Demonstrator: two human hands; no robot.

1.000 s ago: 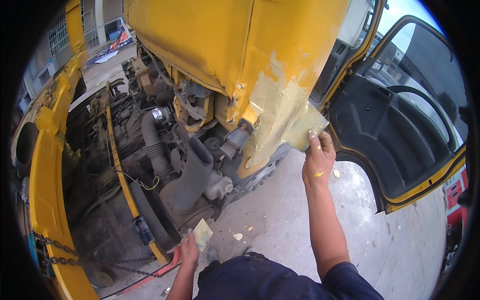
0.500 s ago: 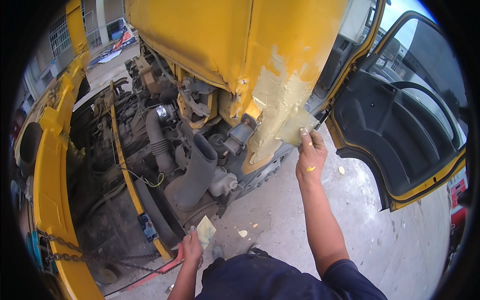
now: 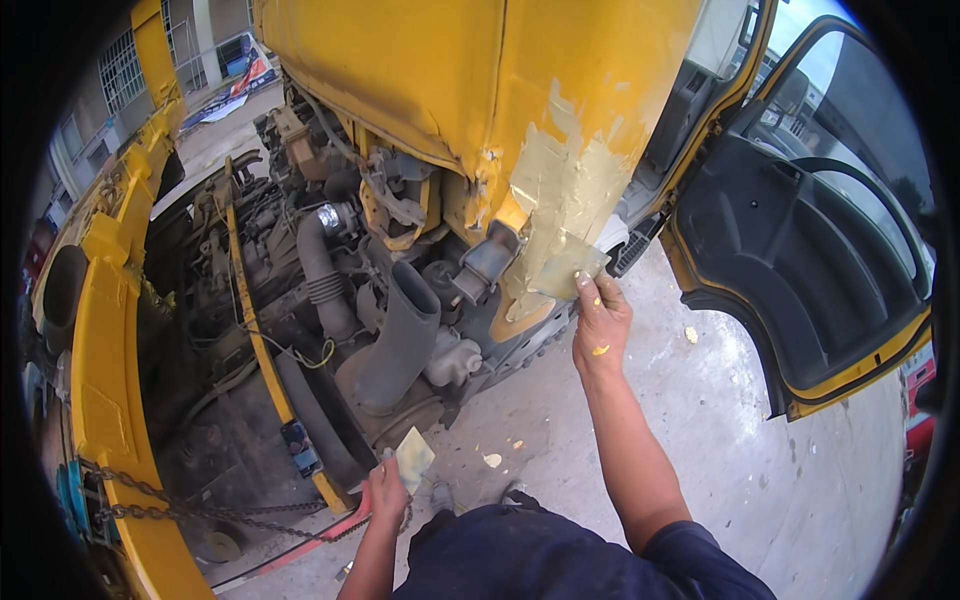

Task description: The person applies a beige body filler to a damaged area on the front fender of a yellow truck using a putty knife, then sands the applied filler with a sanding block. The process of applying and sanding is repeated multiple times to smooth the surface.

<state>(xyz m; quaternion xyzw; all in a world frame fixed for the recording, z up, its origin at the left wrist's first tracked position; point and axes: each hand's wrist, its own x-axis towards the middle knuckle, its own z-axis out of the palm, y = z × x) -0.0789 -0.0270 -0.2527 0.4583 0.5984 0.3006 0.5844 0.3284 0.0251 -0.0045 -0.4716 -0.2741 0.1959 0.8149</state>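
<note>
The right hand (image 3: pixel 600 318) is raised at arm's length, fingers closed on a thin, flat spreader (image 3: pixel 568 266) whose pale blade lies against the lower edge of the yellow cab panel (image 3: pixel 450 80). Above the hand, a patch of pale, matte filler (image 3: pixel 565 190) runs up the panel's corner, ragged at its borders where it meets glossy yellow paint. A yellow smear marks the back of this hand.

The left hand (image 3: pixel 386 492) hangs low, near the person's knee, pinching 1 small pale card (image 3: pixel 414 458) between thumb and fingers.

Between the 2 hands lies open grey concrete floor (image 3: pixel 700 440), flecked with bits of filler. Left of the right hand, the exposed engine (image 3: pixel 350 290) crowds in: a ribbed hose, a dark smooth rubber duct (image 3: pixel 403 340), tangled wires. Right of that hand, the open cab door (image 3: pixel 800 260) swings wide, its black moulded lining facing in, leaving a clear gap beside the forearm. Left of the left hand, a rusty chain (image 3: pixel 180 500) crosses a yellow frame rail (image 3: pixel 105 380).
</note>
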